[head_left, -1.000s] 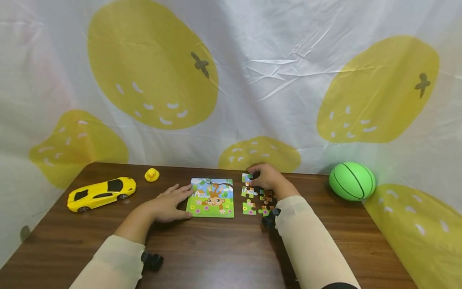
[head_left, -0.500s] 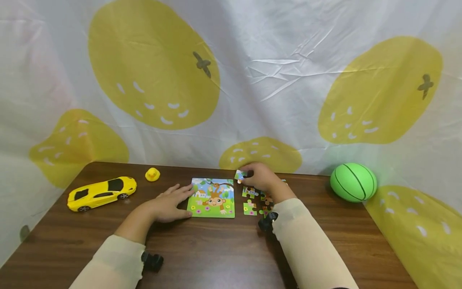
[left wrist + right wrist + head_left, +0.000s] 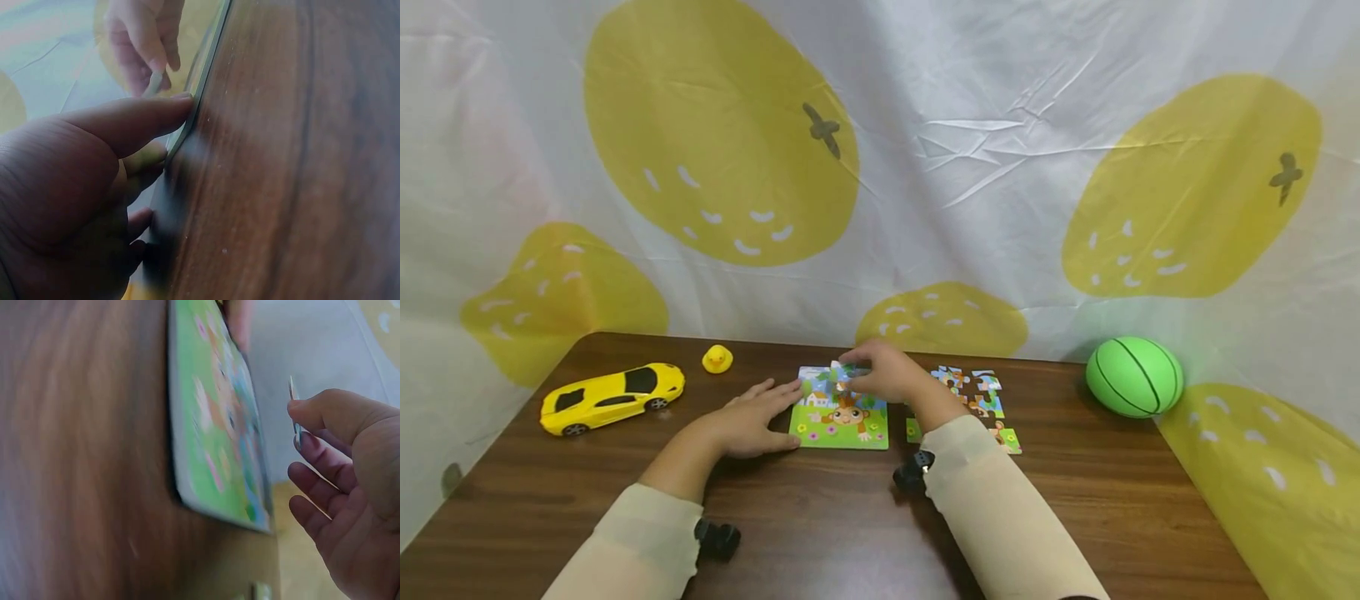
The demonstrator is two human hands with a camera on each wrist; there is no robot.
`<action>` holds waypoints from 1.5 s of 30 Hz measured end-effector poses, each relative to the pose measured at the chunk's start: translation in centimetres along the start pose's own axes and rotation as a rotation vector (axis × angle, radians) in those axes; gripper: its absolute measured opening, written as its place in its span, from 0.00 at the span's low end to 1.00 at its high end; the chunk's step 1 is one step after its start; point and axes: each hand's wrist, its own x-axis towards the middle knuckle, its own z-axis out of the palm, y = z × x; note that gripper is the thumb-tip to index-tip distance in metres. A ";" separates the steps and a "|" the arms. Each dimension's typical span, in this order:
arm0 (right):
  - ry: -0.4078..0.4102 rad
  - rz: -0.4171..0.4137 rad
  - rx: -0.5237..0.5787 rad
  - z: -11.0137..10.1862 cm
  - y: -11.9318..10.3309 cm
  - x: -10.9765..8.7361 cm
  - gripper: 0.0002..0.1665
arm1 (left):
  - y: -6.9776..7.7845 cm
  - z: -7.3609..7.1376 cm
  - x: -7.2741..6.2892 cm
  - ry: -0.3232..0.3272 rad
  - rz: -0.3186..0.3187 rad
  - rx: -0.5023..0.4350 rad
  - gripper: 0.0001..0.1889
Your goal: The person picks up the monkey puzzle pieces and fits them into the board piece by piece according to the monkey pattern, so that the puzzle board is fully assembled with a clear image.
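My left hand (image 3: 747, 427) rests on the table at the left side of a square picture board (image 3: 831, 437) with a monkey on it. Its thumb and index finger are fairly straight and touch the board's edge, as the left wrist view also shows. Over the board's upper part, my right hand (image 3: 889, 375) pinches a jigsaw piece (image 3: 293, 392) between thumb and index finger. The piece is seen nearly edge-on in the right wrist view, held apart from the board, while the other fingers curl loosely beneath.
Several jigsaw pieces (image 3: 991, 405) lie right of the board, partly hidden behind my right forearm. A yellow toy car (image 3: 613, 400) and a rubber duck (image 3: 717, 359) stand at the left. A green ball (image 3: 1133, 377) sits at the back right, near the fabric backdrop (image 3: 955, 208).
My right hand has picked up the top-left piece of the loose pieces and carried it left over the board. The left hand has stayed at the board's edge.
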 end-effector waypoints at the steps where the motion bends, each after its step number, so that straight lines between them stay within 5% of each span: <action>1: -0.004 -0.001 0.001 0.3 -0.2 0.2 0.27 | 0.0 0.0 0.0 0.000 0.001 0.000 0.46; 13: -0.029 0.051 -0.055 2.7 -1.6 1.3 0.27 | 0.5 0.2 0.1 -0.011 -0.005 -0.008 0.47; 25: -0.056 0.043 -0.166 2.5 -1.9 2.0 0.26 | 0.6 0.1 0.2 -0.015 -0.001 0.000 0.46; 45: -0.117 0.070 -0.177 2.4 -1.2 3.1 0.27 | 0.6 0.1 0.1 -0.002 0.003 0.000 0.46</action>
